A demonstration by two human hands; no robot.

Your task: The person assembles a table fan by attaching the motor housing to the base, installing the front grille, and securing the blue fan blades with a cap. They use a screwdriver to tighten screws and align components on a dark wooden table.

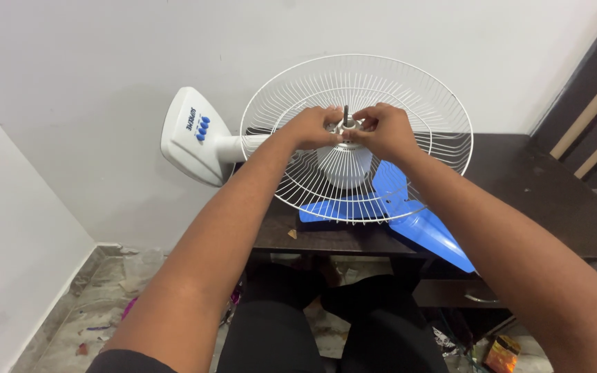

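A white fan lies on its back on a dark table (533, 186), its rear wire guard (437, 103) facing up around the white motor housing (343, 169). A metal shaft (345, 112) sticks up from the hub. My left hand (309, 128) and my right hand (385, 128) meet at the hub, fingers pinched on a small ring nut around the shaft base. A blue fan blade (423, 228) lies on the table under the guard.
The fan's white base (191, 135) with blue buttons overhangs the table's left edge near the white wall. My legs in black are under the table. Scraps and a small orange packet (502, 352) lie on the tiled floor.
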